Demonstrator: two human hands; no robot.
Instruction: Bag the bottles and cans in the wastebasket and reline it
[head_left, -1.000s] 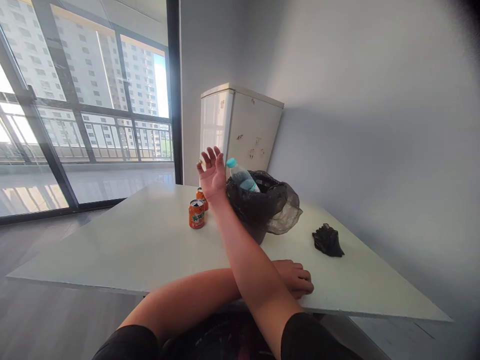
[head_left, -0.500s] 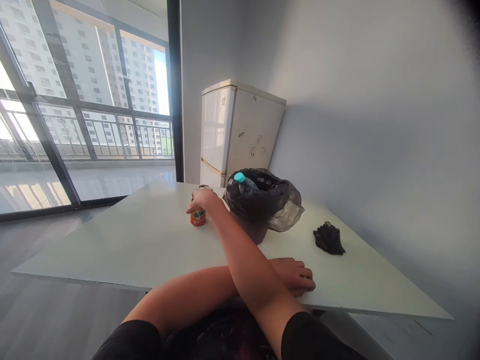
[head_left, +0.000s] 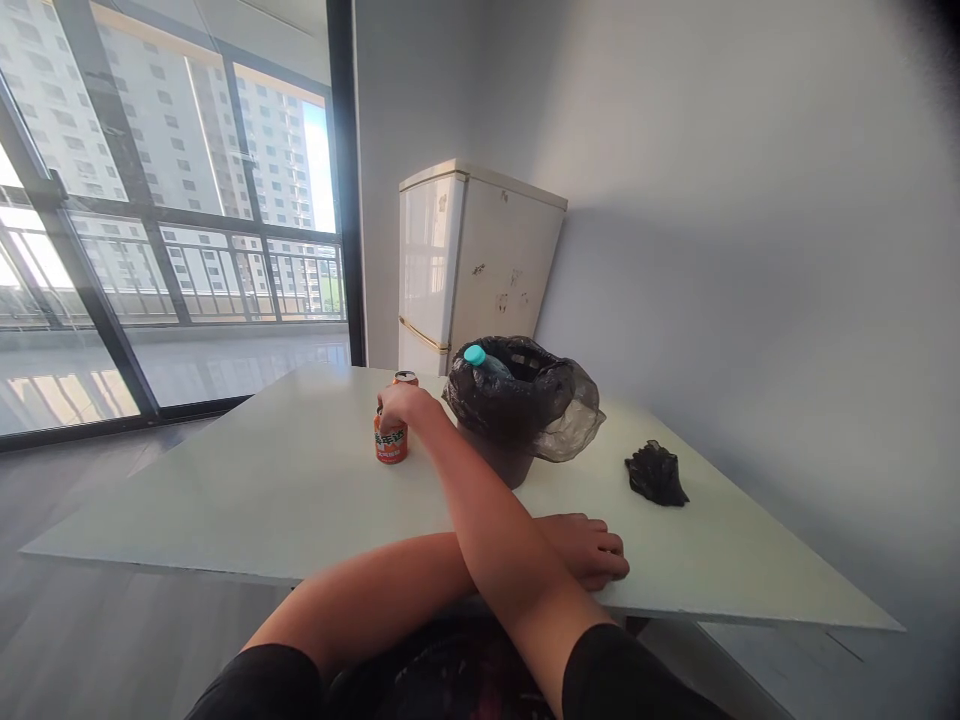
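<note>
My right arm crosses over my left one. At the end of it, my right hand (head_left: 407,404) is closed around the upper part of an orange-red drink can (head_left: 391,447), which is upright. A second drink can (head_left: 406,377) stands just behind, partly hidden by that hand. My left hand (head_left: 585,550) rests on the near part of the white table (head_left: 247,490), fingers loosely bent and slightly apart, holding nothing I can see. Right of the cans is a bin (head_left: 511,465) lined with a black plastic bag (head_left: 525,410). A bottle with a turquoise cap (head_left: 475,355) sticks out of it.
A crumpled black plastic bag (head_left: 656,474) lies on the table's right side. Beyond the table stands a white fridge (head_left: 495,260) by the grey wall. Glass sliding doors (head_left: 157,210) are at the left. The table's near edge runs under my forearms.
My right hand and the can in it have come slightly toward me and left. More of the second can behind shows now. My left hand stays put.
</note>
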